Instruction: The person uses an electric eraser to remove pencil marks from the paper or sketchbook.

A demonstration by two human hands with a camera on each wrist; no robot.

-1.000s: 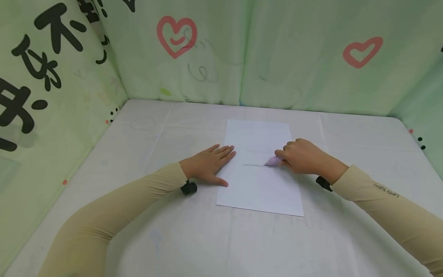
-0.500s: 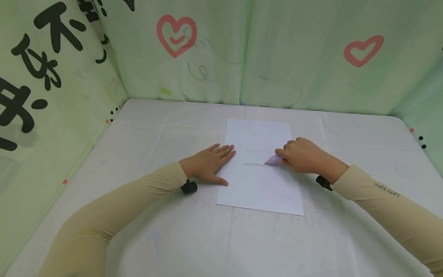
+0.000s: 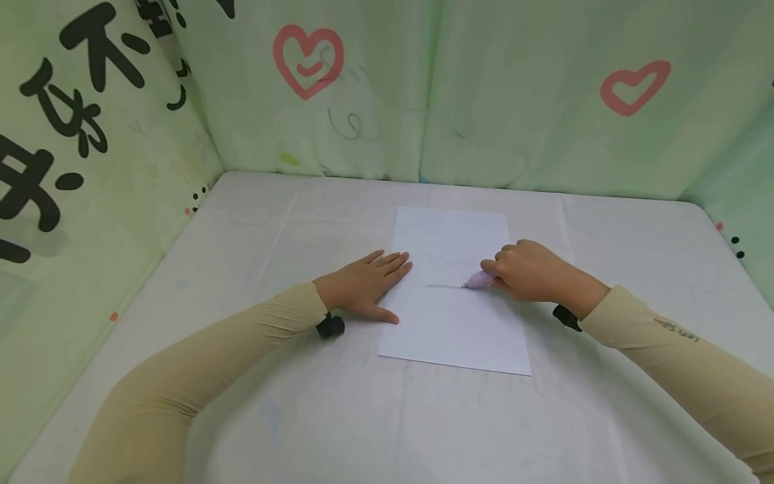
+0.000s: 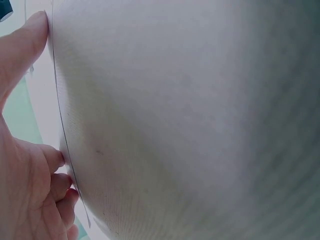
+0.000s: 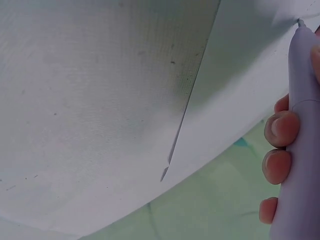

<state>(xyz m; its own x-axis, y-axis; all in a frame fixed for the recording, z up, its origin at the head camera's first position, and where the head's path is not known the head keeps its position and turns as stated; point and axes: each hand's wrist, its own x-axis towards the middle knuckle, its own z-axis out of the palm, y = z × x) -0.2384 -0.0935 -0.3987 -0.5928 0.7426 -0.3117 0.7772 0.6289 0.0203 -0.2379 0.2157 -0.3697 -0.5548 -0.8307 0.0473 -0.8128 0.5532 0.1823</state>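
A white sheet of paper (image 3: 456,316) lies on the grey-white table (image 3: 302,403), with a short grey line (image 3: 443,287) drawn across its middle. My right hand (image 3: 526,272) grips a pale lilac pen (image 3: 480,280), its tip touching the paper at the line's right end. In the right wrist view the pen (image 5: 300,150) runs up to the paper (image 5: 245,90), fingers (image 5: 280,127) curled round it. My left hand (image 3: 365,286) lies flat with straight fingers on the paper's left edge. The left wrist view shows its thumb (image 4: 22,47) and fingers (image 4: 55,175) along the paper's edge (image 4: 60,115).
Green padded walls printed with red hearts (image 3: 308,60) and black characters (image 3: 36,134) close in the table on the left, back and right. Black wrist straps (image 3: 329,327) sit at both cuffs of the beige sleeves.
The pen tip stays at the line's right end; both hands have hardly moved.
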